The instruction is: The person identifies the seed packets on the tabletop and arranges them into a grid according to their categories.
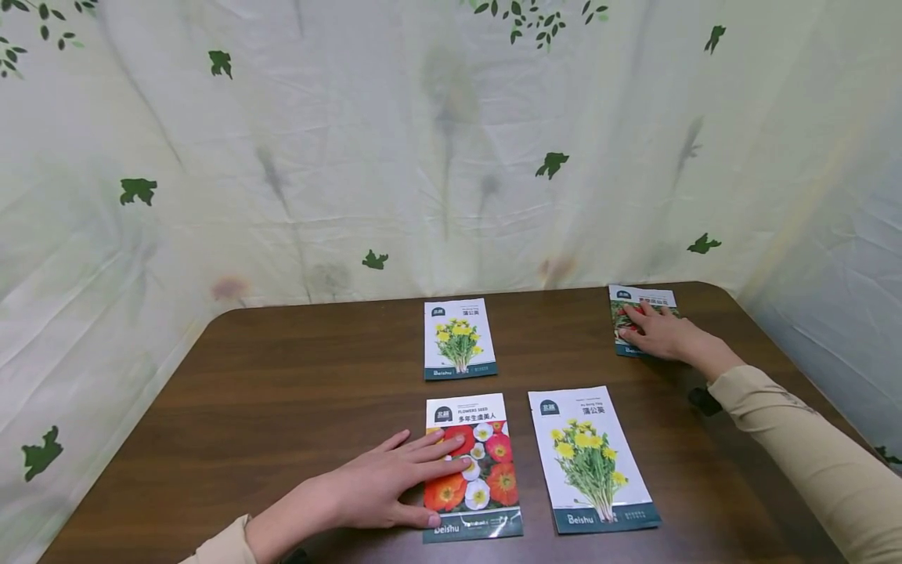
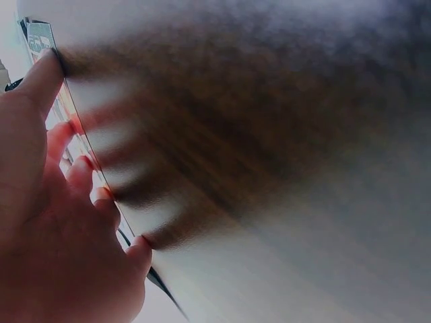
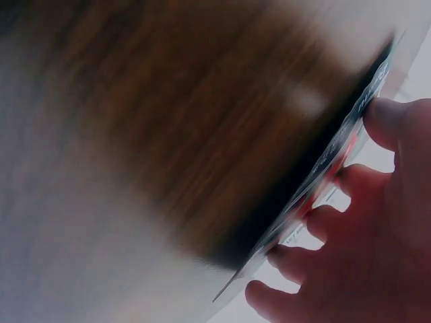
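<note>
My left hand (image 1: 380, 484) rests on a seed packet with red, orange and white flowers (image 1: 503, 495), fingers spread over its left half and thumb near its lower edge. In the left wrist view, the fingertips of the left hand (image 2: 60, 202) touch the packet's face. At the back right, my right hand (image 1: 665, 335) lies with spread fingers on another seed packet (image 1: 634, 294), which has red and green print and is partly hidden by the hand. In the right wrist view, fingertips and thumb of the right hand (image 3: 350, 222) touch this packet (image 3: 316, 185), and dark shadow shows along its edge.
Two white packets with yellow flowers lie face up on the brown table (image 1: 296, 392): one packet (image 1: 458, 341) behind the left hand's packet, the other packet (image 1: 592, 462) to its right. A pale curtain with green leaf shapes (image 1: 338, 157) hangs behind the table and at both sides.
</note>
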The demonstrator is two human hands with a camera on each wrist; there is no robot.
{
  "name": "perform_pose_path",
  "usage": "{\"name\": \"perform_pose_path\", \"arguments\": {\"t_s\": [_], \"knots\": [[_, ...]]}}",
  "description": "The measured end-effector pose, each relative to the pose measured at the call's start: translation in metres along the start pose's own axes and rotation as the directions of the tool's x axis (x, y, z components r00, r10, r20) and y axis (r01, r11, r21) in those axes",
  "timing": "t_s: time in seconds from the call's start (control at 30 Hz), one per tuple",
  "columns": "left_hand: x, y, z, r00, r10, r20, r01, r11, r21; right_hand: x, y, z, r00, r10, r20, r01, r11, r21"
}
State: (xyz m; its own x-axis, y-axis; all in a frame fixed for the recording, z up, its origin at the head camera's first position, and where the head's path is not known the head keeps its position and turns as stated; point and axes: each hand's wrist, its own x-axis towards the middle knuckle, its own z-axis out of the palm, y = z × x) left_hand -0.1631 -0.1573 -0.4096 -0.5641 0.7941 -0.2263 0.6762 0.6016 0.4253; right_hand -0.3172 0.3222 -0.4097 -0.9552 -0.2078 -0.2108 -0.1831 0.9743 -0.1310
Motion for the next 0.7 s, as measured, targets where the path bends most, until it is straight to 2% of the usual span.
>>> {"name": "perform_pose_path", "arguments": {"t_s": [0.27, 0.7], "knots": [[0.0002, 0.0011, -0.0027, 1.000, -0.024, 0.018, 0.024, 0.999, -0.024, -0.0056, -0.0040, 0.0007, 0.999, 0.022, 0.045, -0.024, 0.999, 0.041], [0.0011, -0.0010, 0.0006, 1.000, -0.006, 0.002, 0.006, 1.000, -0.019, -0.0090, -0.0071, -0.0005, 0.998, 0.022, 0.052, -0.026, 0.997, 0.078]]}}
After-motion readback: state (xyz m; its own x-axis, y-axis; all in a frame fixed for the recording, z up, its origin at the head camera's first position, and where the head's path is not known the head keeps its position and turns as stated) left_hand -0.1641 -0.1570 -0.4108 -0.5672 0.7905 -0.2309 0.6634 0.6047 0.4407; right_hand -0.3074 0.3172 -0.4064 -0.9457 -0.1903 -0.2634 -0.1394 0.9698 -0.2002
